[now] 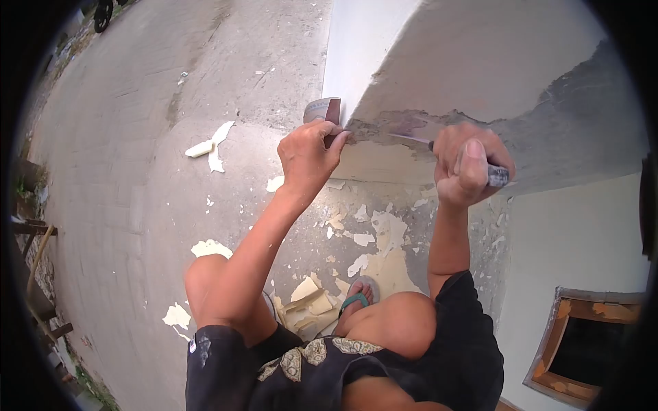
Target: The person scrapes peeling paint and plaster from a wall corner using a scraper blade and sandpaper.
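The left hand [308, 154] is at the near corner of the wall [466, 75], fingers closed with the thumb pressing a curled sheet of sandpaper [321, 109] against them. Along the wall, to the right of that corner, the right hand [473, 164] is wrapped in a full fist around a scraper [498, 177], thumb laid along its handle; its thin blade points toward the corner, alongside the wall's rough, stripped band. I cannot tell whether the blade touches it.

Paint flakes [391, 233] litter the floor below the wall, and bigger curled pieces [308, 301] lie farther from it, beside a sandalled foot [358, 298]. The wall's corner edge bounds the left hand; beyond it, concrete ground [123, 171] stretches broadly leftward. Right of the wall, a pale adjoining wall [569, 233] bears a wooden frame [562, 315].
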The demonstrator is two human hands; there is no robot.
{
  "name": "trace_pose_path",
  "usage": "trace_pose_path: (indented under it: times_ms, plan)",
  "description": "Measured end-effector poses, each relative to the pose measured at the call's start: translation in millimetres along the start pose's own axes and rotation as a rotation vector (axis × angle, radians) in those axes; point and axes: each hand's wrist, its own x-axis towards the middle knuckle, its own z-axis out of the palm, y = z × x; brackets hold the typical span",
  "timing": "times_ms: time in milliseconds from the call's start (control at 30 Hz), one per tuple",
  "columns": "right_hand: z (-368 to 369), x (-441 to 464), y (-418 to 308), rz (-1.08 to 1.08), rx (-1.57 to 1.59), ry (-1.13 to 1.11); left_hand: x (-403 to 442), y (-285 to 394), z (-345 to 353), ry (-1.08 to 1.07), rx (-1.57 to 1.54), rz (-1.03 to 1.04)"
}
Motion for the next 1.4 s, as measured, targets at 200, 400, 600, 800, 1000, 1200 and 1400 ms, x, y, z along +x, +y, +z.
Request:
trace_pose_path:
  times_ms: [200,400,600,800,1000,1200,1400]
  plan:
    - [-20,10,-10,-0.093,0.233,-0.048,0,0,-1,-0.030,0.037,-0.024]
    - [-18,9,-13,-0.151,0.172,-0.116,4,-4,0,0.019,0.034,0.035]
    - [-29,9,-9,-0.223,0.354,-0.092,6,-1,1,0.019,0.006,-0.001]
    - [-18,19,-7,-0.108,0.231,0.001,1,2,-1,-0.035,0.019,-0.026]
    - [-21,25,-17,-0.076,0.339,-0.016,2,4,-2,-0.037,0.009,-0.040]
    - [-21,19,-19,-0.073,0.253,0.019,1,6,-4,-0.041,0.012,-0.063]
    - [-15,23,-8,-0.021,0.135,0.097,2,8,-1,-0.028,0.004,-0.026]
